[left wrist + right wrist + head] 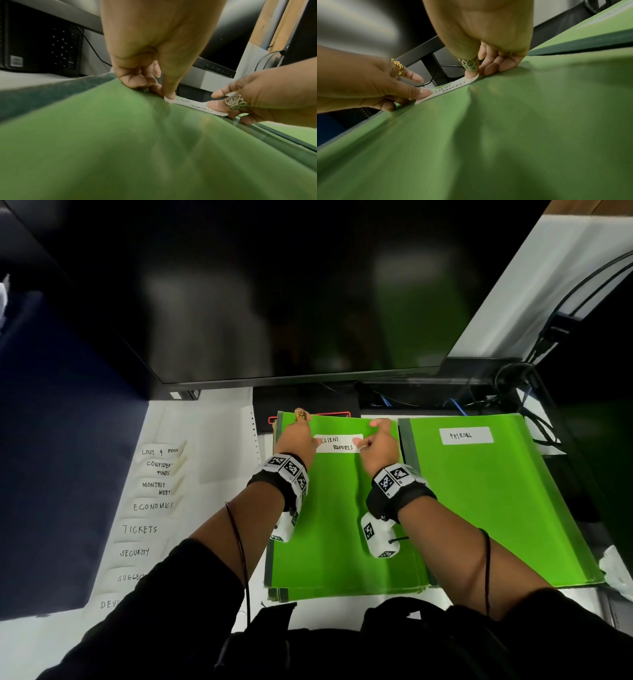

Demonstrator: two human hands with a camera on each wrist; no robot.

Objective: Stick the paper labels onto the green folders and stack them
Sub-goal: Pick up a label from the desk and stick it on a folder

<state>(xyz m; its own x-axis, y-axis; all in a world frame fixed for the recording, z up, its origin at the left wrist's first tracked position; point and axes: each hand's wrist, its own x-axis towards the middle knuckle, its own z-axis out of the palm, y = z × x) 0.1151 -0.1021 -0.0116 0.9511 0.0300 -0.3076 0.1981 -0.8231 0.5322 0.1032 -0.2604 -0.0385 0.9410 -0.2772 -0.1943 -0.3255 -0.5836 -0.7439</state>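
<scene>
We hold the CLIENT REPORTS label (338, 443) flat near the top folder's (342, 525) far edge, left hand (297, 440) and right hand (376, 445) each thumb-pressing one end. Best we smooth from the centre outward, keeping it level.

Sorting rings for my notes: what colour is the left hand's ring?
Gold ring on the left hand; right wrist view.

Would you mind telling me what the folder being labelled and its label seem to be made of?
Green folder: probably thin plastic or coated card, since its smooth cover shows soft sheen and buckles in the wrist views. Label: matte white paper with handwritten ink, its ends under the thumbs of both hands.
</scene>
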